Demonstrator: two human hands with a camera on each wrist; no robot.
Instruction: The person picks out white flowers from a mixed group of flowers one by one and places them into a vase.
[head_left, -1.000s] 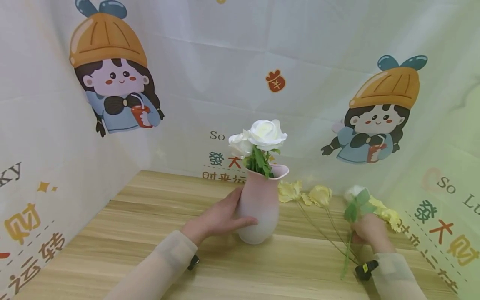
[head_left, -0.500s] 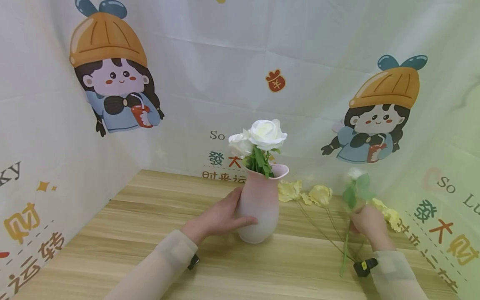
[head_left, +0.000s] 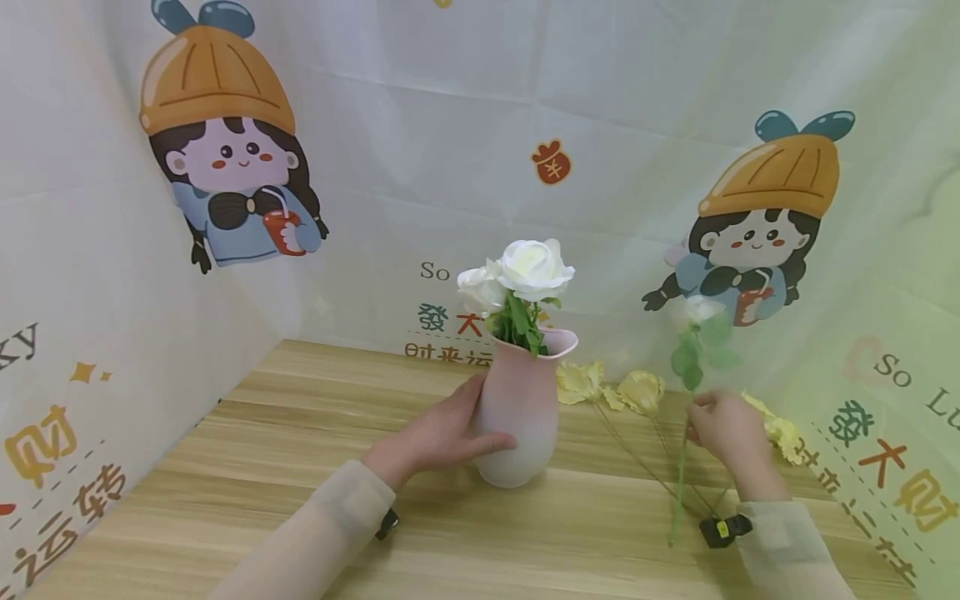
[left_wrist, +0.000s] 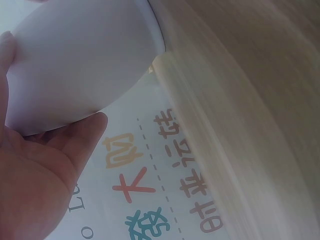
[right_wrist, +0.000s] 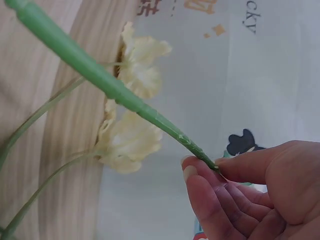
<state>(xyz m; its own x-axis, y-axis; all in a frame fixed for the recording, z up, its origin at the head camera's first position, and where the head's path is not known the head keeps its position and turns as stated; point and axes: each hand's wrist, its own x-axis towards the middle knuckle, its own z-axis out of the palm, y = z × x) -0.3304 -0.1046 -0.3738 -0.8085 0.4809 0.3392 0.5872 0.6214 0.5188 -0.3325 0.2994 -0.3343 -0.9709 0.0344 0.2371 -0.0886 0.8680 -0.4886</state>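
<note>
A vase [head_left: 521, 408], pink at the top and fading to white, stands upright on the table with two white roses [head_left: 534, 269] in it. My left hand [head_left: 431, 433] holds its left side, thumb across the front. In the left wrist view the fingers [left_wrist: 82, 137] lie along the vase's pale wall [left_wrist: 85, 60]. To the right, my right hand [head_left: 731, 433] pinches the green stem of another white rose [head_left: 693, 312], held upright with its leaves above the hand. The right wrist view shows thumb and fingertips meeting on that stem [right_wrist: 115, 92].
Yellow flowers [head_left: 641, 392] with thin stems lie on the wooden table [head_left: 262, 467] right of the vase. Another yellow bloom [head_left: 783, 437] lies partly behind the right hand. A printed cloth [head_left: 420, 150] hangs round the back and sides of the table.
My right hand has lifted the white rose up from among the yellow flowers and moved it slightly left. The left hand and the vase have stayed in place.
</note>
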